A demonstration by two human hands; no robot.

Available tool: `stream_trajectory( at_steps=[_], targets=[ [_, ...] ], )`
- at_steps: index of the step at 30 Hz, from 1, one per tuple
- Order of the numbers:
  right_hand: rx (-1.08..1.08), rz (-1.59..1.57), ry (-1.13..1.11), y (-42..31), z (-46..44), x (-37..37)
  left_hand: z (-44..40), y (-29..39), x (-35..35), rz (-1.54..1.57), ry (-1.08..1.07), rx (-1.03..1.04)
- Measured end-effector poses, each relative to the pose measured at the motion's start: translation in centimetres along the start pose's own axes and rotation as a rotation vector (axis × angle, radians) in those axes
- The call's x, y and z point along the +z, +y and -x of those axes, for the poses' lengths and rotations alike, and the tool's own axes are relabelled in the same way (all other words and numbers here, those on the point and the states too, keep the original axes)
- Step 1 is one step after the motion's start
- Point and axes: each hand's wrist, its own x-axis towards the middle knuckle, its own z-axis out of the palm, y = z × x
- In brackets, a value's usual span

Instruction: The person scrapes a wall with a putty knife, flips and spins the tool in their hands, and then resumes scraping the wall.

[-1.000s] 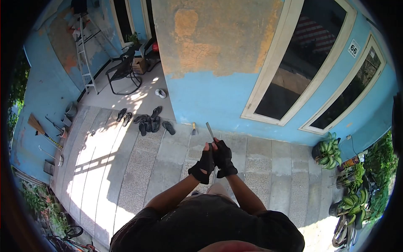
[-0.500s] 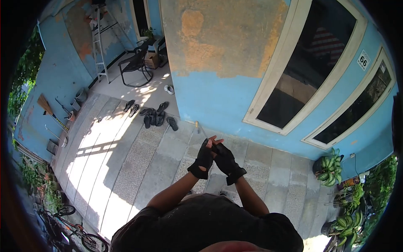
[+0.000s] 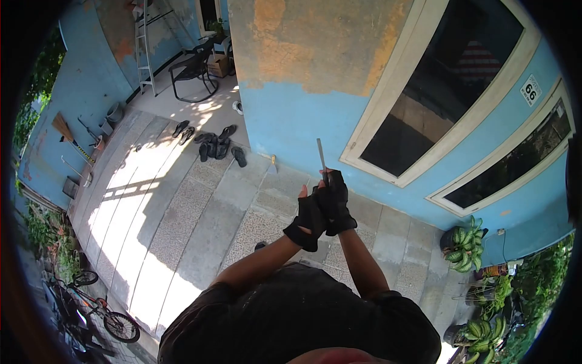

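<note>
My right hand [image 3: 336, 203], in a black fingerless glove, is closed around a narrow grey flat-bladed tool [image 3: 321, 155]. The long blade sticks up past my fingers toward the blue wall; its exact kind is unclear. My left hand [image 3: 308, 217], gloved the same way, presses against the right one with its thumb raised. Its fingers are bent and partly hidden, so what they grip does not show. Beyond my hands, a scraper [image 3: 273, 161] with a yellow handle stands at the foot of the blue wall [image 3: 291, 118], which has a bare peeled patch above.
Black sandals [image 3: 212, 145] lie on the paving to the left. A black chair [image 3: 193, 73] and a metal ladder [image 3: 144, 54] stand at the back left. Framed windows [image 3: 439, 91] line the right wall. Potted plants [image 3: 464, 249] stand right; a bicycle [image 3: 100, 309] is lower left.
Both hands have moved up and to the right, staying together. The blade, earlier angled to the left and less visible, now points nearly upright. The view has shifted slightly.
</note>
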Motion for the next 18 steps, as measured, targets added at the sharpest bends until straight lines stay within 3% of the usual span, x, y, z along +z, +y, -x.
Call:
stream_trajectory(
  at_steps=[1, 2, 4, 7, 8, 9, 10, 11, 12, 14, 15, 17, 18],
  targets=[
    [0.222, -0.078, 0.015, 0.6, -1.6, -0.7, -0.7, -0.1, 2.0, 0.027, 0.094, -0.002],
    [0.188, 0.006, 0.047, 0.4, -3.4, -2.0, -0.8, 0.3, 2.8, -0.479, 0.168, 0.044],
    [0.168, 0.093, 0.091, -1.4, -5.2, -3.6, -1.6, 2.3, 3.8, -0.517, 0.185, 0.132],
    [-0.05, 0.021, -0.001, -4.2, -3.6, -3.3, -3.4, 4.0, 4.6, -0.623, 0.301, 0.305],
    [-0.292, 0.153, -0.019, -3.7, -3.5, -2.0, -4.1, 3.3, 4.6, -0.514, 0.192, 0.273],
    [-0.541, 0.29, -0.035, -2.5, -3.9, -1.2, -4.1, 2.2, 4.2, -0.624, 0.076, 0.149],
    [-0.547, 0.3, -0.023, -1.8, -4.1, -1.3, -5.0, 1.8, 2.9, -1.157, 0.244, 0.278],
    [-0.301, 0.153, -0.103, -1.3, -4.1, -1.4, -6.0, 1.9, 1.7, -1.687, 0.412, 0.423],
    [-0.064, 0.0, -0.183, -0.6, -4.2, -1.2, -6.3, 2.3, 1.3, -1.691, 0.388, 0.438],
    [-0.18, 0.059, -0.237, 1.4, -3.5, 0.2, -5.8, 3.8, 0.9, -0.836, 0.42, 0.29],
    [-0.265, 0.103, -0.236, 1.5, -2.7, 0.9, -5.7, 4.7, 0.4, -0.844, 0.408, 0.285],
    [0.08, -0.051, -0.419, -1.1, -1.6, 0.1, -5.5, 5.9, -0.7, -1.133, 0.52, 0.302],
    [0.095, -0.173, -0.548, 1.6, -1.6, -0.3, -5.7, 6.4, -0.6, -1.009, 0.438, 0.249]
  ],
)
